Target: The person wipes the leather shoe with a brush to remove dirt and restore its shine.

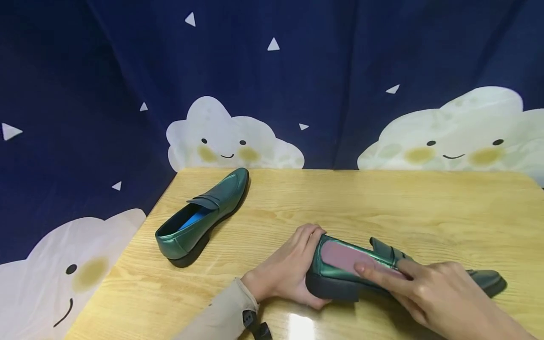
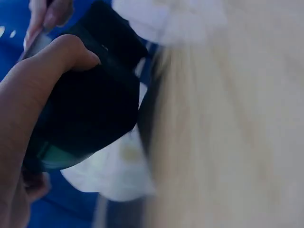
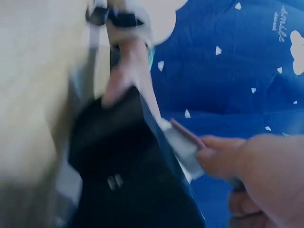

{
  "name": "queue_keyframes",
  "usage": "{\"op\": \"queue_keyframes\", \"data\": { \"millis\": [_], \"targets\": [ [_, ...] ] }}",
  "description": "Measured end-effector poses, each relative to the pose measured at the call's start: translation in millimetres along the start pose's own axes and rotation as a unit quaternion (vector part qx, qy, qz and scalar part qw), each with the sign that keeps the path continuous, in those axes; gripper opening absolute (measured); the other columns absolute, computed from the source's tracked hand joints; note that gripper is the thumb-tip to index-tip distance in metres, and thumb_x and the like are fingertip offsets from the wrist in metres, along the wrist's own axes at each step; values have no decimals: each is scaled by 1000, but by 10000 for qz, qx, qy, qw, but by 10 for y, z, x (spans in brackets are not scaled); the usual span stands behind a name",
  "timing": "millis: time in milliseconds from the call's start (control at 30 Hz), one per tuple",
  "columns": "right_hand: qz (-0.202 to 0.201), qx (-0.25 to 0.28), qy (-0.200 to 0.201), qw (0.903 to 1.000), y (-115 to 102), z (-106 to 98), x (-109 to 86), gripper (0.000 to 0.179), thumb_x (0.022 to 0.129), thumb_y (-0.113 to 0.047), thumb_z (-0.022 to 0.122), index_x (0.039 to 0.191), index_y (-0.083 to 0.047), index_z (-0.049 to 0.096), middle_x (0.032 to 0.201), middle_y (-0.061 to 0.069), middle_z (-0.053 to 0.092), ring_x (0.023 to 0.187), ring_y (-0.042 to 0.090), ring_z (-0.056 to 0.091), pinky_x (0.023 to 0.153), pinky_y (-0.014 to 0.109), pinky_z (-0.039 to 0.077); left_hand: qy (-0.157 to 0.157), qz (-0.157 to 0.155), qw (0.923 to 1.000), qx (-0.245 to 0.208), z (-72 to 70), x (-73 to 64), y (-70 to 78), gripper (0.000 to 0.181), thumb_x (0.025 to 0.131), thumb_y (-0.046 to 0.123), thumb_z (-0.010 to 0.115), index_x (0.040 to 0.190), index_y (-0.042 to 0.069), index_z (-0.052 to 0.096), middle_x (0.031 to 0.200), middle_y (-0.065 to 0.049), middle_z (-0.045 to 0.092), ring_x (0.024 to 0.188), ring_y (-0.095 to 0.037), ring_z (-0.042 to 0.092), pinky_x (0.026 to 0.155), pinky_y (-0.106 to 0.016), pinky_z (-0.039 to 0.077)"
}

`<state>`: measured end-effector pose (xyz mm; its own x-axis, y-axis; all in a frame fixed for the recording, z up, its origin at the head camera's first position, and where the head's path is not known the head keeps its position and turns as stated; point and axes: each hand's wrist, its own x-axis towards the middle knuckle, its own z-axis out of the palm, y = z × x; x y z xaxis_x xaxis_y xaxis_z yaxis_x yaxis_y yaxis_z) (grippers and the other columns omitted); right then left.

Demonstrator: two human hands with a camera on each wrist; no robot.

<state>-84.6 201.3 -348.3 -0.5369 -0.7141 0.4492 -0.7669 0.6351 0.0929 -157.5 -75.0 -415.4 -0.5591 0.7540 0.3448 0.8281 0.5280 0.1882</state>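
Note:
A green loafer (image 1: 320, 269) with a black heel lies on its side near the front of the table, toe toward the right. My left hand (image 1: 291, 271) grips it round the back of the heel. In the left wrist view the thumb presses on the dark sole (image 2: 95, 104). My right hand (image 1: 442, 290) pinches a pink insole (image 1: 340, 254) between thumb and fingers at the shoe's opening. The right wrist view catches the insole's thin pink edge (image 3: 187, 133) and pale underside, beside the shoe; its far end is hidden behind my fingers.
The other green loafer (image 1: 191, 241) stands upright at the table's left, a blue lining (image 1: 197, 218) showing inside. Behind the wooden table (image 1: 340, 198) hangs a dark blue curtain (image 1: 238, 61) with cloud prints. A black strap (image 1: 255, 323) is on the left wrist.

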Motion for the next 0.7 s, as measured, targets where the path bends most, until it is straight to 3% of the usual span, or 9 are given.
{"op": "queue_keyframes", "data": {
  "millis": [67,133,233,300,367,400,533,600,700],
  "targets": [
    [-384,536,-94,9978,-37,65,-9,33,102,-34,45,131,-35,60,65,-22,24,52,-8,11,43,10,13,-189,57,9991,379,-49,-5,10,123,55,73,72,143,1,25,138,-15,36,132,-25,33,113,-30,24],
    [-604,855,-222,9943,-63,106,-10,44,89,-26,64,132,-35,59,67,-23,22,54,-9,11,45,9,11,-367,90,9969,684,-95,-2,29,126,54,74,72,143,-2,25,140,-18,37,132,-27,34,114,-30,21],
    [-378,560,-107,9977,-67,106,17,38,93,-32,60,131,-38,60,65,-23,21,52,-8,9,44,10,10,-523,74,9927,1081,-162,-1,63,126,53,74,72,141,-4,28,139,-19,38,131,-28,35,115,-30,19],
    [-44,135,68,9999,-29,70,32,34,103,-38,40,130,-39,60,63,-21,22,50,-7,9,43,12,11,-627,36,9890,1337,-194,-3,86,126,53,74,71,141,-5,29,139,-19,38,131,-28,36,115,-31,19],
    [232,-245,177,9993,9,43,34,51,104,-45,15,130,-41,59,63,-19,21,49,-5,9,43,14,12,-646,20,9863,1515,-209,-9,99,125,53,74,70,141,-5,31,138,-19,39,130,-28,36,115,-31,20],
    [282,-347,220,9988,23,39,33,53,104,-45,13,130,-41,59,63,-18,20,49,-4,9,43,15,12,-668,13,9853,1575,-212,-12,106,125,52,75,70,140,-6,31,138,-19,40,130,-28,37,115,-32,20],
    [-28,297,-181,9994,12,43,-7,33,102,-35,45,132,-39,58,64,-21,27,50,-7,14,42,13,16,-723,64,9828,1696,-217,-13,138,128,52,77,70,141,-6,30,139,-19,38,131,-28,36,115,-32,19],
    [-245,689,-394,9965,-20,50,-13,43,91,-28,64,133,-38,58,64,-22,27,51,-9,16,42,10,17,-753,66,9825,1701,-221,-13,156,130,52,78,70,142,-6,28,141,-20,37,132,-28,35,115,-32,18],
    [-164,408,-246,9987,-32,37,-14,36,97,-33,54,132,-39,58,64,-22,22,50,-7,14,42,12,15,-710,62,9820,1751,-220,-7,174,131,52,79,70,142,-6,28,141,-20,37,132,-29,35,116,-32,18]
  ]
}}
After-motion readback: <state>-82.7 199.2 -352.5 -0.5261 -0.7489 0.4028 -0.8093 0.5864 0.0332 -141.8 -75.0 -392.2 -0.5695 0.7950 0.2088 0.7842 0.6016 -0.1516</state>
